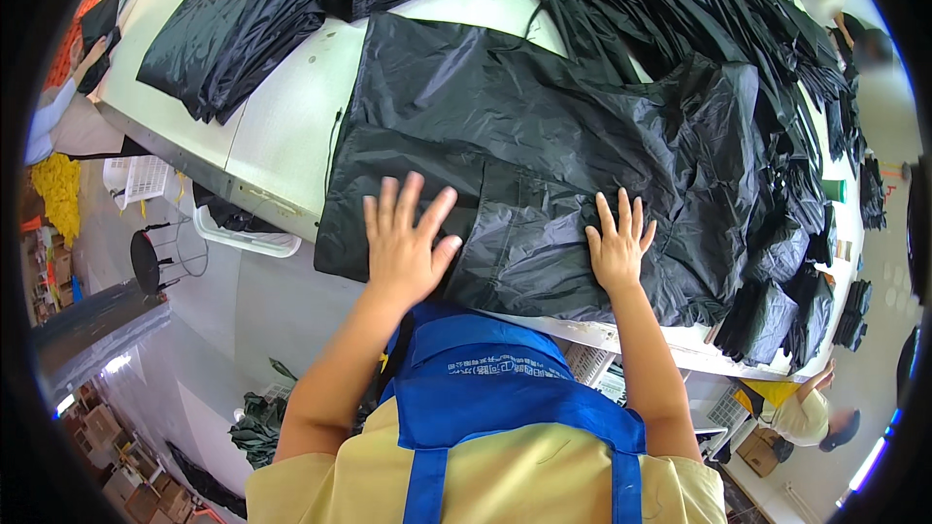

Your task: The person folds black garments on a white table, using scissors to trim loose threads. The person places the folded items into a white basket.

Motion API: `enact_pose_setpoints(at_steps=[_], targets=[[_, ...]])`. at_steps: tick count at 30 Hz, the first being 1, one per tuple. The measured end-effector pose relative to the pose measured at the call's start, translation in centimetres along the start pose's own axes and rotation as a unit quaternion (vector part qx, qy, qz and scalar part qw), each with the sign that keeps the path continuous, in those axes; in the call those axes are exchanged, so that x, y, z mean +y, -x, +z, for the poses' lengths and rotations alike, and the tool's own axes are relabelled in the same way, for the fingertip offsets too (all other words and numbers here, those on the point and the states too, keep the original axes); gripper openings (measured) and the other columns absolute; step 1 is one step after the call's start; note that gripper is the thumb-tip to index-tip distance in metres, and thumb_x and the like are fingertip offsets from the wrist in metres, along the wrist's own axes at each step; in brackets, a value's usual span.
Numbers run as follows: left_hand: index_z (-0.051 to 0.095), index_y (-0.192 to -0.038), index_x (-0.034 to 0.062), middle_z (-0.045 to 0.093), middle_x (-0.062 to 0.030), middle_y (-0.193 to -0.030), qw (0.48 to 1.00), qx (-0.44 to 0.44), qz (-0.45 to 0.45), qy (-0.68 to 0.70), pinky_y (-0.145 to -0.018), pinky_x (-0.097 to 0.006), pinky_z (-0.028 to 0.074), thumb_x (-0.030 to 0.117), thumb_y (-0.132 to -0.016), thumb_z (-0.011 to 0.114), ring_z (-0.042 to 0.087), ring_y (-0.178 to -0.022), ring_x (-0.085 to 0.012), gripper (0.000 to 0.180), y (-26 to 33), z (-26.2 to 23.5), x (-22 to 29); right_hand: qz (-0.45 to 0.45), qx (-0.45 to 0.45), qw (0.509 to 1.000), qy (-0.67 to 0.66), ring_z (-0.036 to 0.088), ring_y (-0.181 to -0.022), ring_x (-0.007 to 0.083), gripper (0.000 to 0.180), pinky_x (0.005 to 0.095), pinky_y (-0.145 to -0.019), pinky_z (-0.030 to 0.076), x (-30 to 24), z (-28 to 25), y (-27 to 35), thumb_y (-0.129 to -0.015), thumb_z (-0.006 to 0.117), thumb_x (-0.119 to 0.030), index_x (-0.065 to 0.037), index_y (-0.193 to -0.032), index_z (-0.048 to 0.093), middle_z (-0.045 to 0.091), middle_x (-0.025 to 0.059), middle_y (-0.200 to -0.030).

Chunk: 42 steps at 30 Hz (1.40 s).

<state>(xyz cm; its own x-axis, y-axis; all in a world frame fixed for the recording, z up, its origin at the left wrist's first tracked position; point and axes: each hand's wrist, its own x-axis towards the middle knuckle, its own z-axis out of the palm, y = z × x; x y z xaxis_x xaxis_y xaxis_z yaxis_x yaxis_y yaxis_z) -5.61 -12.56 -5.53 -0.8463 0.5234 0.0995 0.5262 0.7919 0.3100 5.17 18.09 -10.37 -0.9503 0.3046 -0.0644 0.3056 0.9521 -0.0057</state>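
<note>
On black garment (544, 126), left hand (406, 245), right hand (616, 250) flat

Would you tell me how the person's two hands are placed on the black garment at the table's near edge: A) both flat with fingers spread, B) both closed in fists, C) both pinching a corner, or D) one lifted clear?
A: the left hand and the right hand both lie palm-down with fingers spread on the black garment.

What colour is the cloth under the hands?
Black, slightly shiny cloth, seen in the head view.
</note>
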Motion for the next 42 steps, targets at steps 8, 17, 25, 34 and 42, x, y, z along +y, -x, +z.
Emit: enact_pose_setpoints(at_steps=[8, 17, 25, 34, 42], targets=[[0.047, -0.138, 0.0190, 0.031, -0.0164, -0.146, 0.992, -0.108, -0.052, -0.024, -0.106, -0.064, 0.019, 0.039, -0.083, 0.066, 0.029, -0.132, -0.0416, 0.062, 1.5, 2.3, -3.7, -0.045, 0.158, 0.978, -0.126, 0.039, -0.130, 0.0362, 0.068, 0.0527, -0.108, 0.026, 6.2, -4.0, -4.3, -0.082, 0.069, -0.036, -0.008, -0.138, 0.043, 0.042, 0.0191, -0.141], [0.053, -0.126, 0.0086, 0.053, -0.0129, -0.128, 0.917, 0.002, 0.318, 0.240, -0.101, -0.044, 0.040, 0.019, -0.080, 0.067, 0.051, -0.118, -0.0313, 0.049, -19.9, 9.4, 13.5, 0.430, 0.056, 0.720, -0.542, 0.052, -0.112, 0.0310, 0.092, 0.0396, -0.096, 0.039, 19.4, -11.5, -27.6, -0.074, 0.071, -0.061, 0.010, -0.128, 0.051, 0.053, 0.0246, -0.127], [0.039, -0.143, 0.0338, 0.026, -0.0070, -0.154, 0.933, -0.003, 0.331, 0.143, -0.112, -0.056, 0.020, 0.038, -0.085, 0.064, 0.027, -0.140, -0.0291, 0.064, -19.5, 16.5, 14.8, 0.208, 0.266, 0.514, -0.788, 0.063, -0.099, 0.0215, 0.025, 0.0374, -0.094, 0.049, 25.8, -12.2, -22.4, -0.092, 0.062, -0.024, -0.003, -0.107, 0.063, 0.066, 0.0102, -0.111], [0.028, -0.150, 0.0284, 0.017, -0.0080, -0.158, 0.931, -0.181, 0.287, 0.133, -0.111, -0.063, -0.004, 0.059, -0.089, 0.040, 0.003, -0.146, -0.0354, 0.069, -21.1, 15.9, 15.5, -0.302, -0.034, 0.893, -0.331, 0.049, -0.126, 0.0345, 0.033, 0.0523, -0.113, 0.022, 6.6, -20.5, -11.6, -0.067, 0.078, -0.042, -0.015, -0.085, 0.072, 0.063, 0.0069, -0.121], [0.028, -0.150, 0.0235, 0.026, -0.0047, -0.156, 0.933, -0.119, 0.338, -0.028, -0.112, -0.061, -0.008, 0.052, -0.094, 0.036, 0.013, -0.146, -0.0249, 0.063, -19.9, 17.8, 15.0, 0.410, 0.039, 0.641, -0.648, 0.060, -0.092, 0.0172, 0.049, 0.0299, -0.079, 0.048, 8.4, -7.1, -7.8, -0.090, 0.065, -0.023, 0.000, -0.128, 0.047, 0.060, 0.0128, -0.111]])
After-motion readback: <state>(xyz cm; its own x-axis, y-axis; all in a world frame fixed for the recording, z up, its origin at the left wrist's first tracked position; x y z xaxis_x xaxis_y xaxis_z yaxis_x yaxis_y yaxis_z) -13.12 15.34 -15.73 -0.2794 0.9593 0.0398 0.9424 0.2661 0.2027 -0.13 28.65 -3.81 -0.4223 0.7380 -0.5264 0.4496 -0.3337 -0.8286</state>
